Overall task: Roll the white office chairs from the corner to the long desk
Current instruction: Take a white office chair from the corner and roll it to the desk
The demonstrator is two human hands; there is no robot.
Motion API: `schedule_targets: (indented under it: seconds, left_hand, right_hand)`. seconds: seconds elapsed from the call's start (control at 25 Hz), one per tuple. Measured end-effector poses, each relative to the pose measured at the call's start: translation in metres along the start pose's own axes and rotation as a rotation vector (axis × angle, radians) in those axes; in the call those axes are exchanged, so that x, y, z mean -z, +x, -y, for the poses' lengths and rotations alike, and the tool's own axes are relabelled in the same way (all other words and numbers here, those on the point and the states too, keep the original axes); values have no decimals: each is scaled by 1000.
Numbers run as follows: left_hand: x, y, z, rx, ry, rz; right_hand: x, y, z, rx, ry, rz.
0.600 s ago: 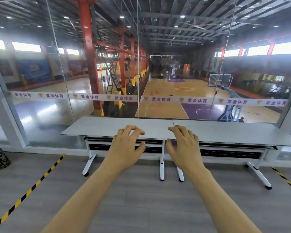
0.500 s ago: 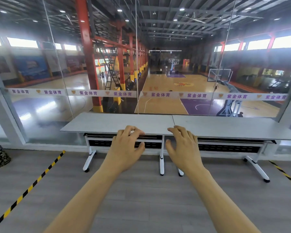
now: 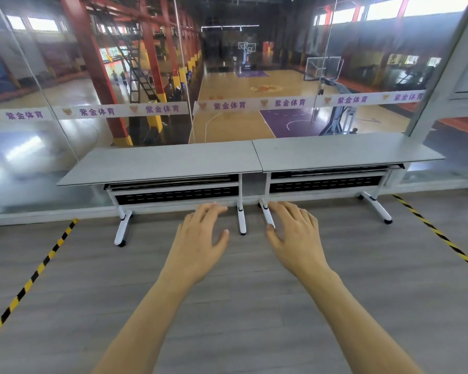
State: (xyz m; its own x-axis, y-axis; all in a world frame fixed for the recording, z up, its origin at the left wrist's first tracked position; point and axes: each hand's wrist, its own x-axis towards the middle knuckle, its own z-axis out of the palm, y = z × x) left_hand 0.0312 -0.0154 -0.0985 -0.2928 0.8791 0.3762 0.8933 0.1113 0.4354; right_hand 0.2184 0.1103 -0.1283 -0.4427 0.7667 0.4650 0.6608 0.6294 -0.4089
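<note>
The long desk (image 3: 173, 163) is made of two grey-topped tables on white wheeled legs, set end to end against a glass wall. Both my arms stretch out in front of me over the grey floor. My left hand (image 3: 200, 238) hovers palm down with fingers spread, holding nothing, short of the desk's middle legs. My right hand (image 3: 295, 236) is held the same way beside it, also empty. No white office chair is in view.
A glass wall (image 3: 146, 76) with a printed white band runs behind the desk, overlooking a basketball hall below. Yellow-black tape (image 3: 33, 276) crosses the floor at left, and another strip (image 3: 438, 233) at right. White desk feet (image 3: 122, 233) stick out onto the floor.
The view has tilted down and drawn closer to the desk. My hands now appear lower, in front of the desk legs instead of over the tabletop edge.
</note>
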Motion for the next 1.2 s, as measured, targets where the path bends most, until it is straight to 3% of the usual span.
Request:
schedule_targets:
  seconds: [0.32, 0.52, 1.2]
  left_hand:
    - [-52, 0, -53, -157, -65, 93]
    - [-93, 5, -126, -278, -99, 133]
    - [-308, -21, -514, -693, -114, 389]
  right_hand:
    - [30, -52, -48, -178, -51, -34]
    - [76, -82, -107, -282, -80, -86]
    - [310, -269, -394, -809, -363, -249]
